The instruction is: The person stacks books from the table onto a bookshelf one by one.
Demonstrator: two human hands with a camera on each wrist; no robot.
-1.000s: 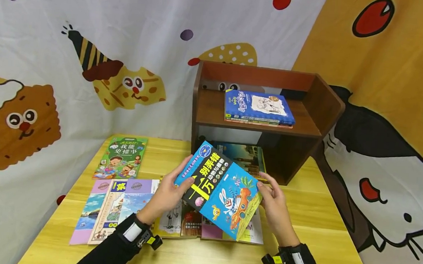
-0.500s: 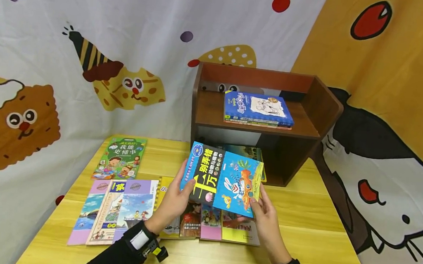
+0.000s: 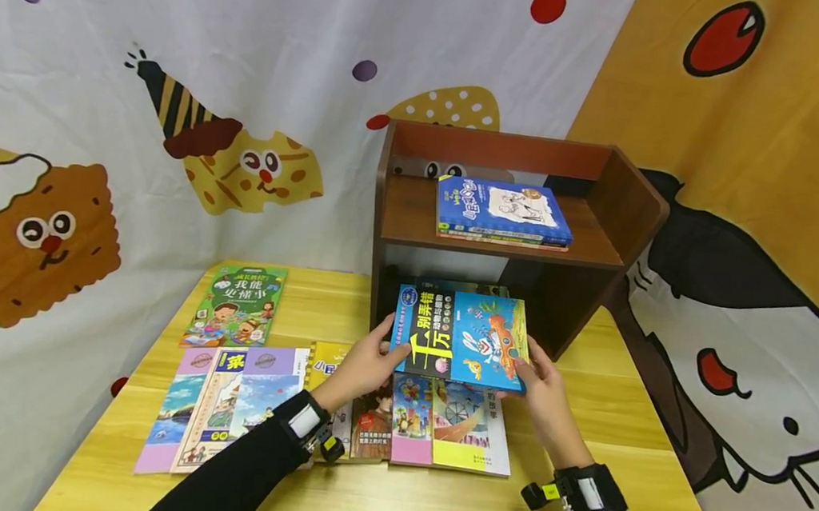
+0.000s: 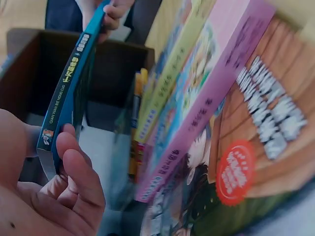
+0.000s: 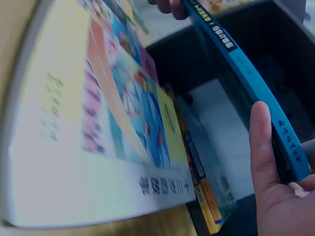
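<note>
**One blue book (image 3: 482, 337), gripped by the left hand (image 3: 363, 370) and right hand (image 3: 550, 396), before a brown shelf (image 3: 623, 204)**

A cloth backdrop (image 3: 291, 21) fills the rear, white across most of it and orange at the right, printed with cartoon food and a large cartoon animal. Below it spreads a light wooden table (image 3: 599, 415). On the table stands the shelf, with two levels. Its upper level bears a short stack of books (image 3: 503, 208) lying flat; in the lower compartment lies a dark-covered book (image 3: 479, 288), partly hidden.

Black sleeves (image 3: 233, 474) reach in from the near side. At the left, three books (image 3: 197, 431) lie side by side, and a row of books (image 3: 410, 448) lies just in front of the shelf. Farther back at the left lies a single green book (image 3: 235, 306).

The blue book is raised above that row, in front of the lower compartment, cover up. Whether its far edge is inside, I cannot tell. The left hand clamps its left end, thumb on the cover; the right hand pinches the opposite end, thumb also on the cover. Smallest are the wrist cameras (image 3: 541, 494), one strapped to each wrist, with yellow tags.
</note>
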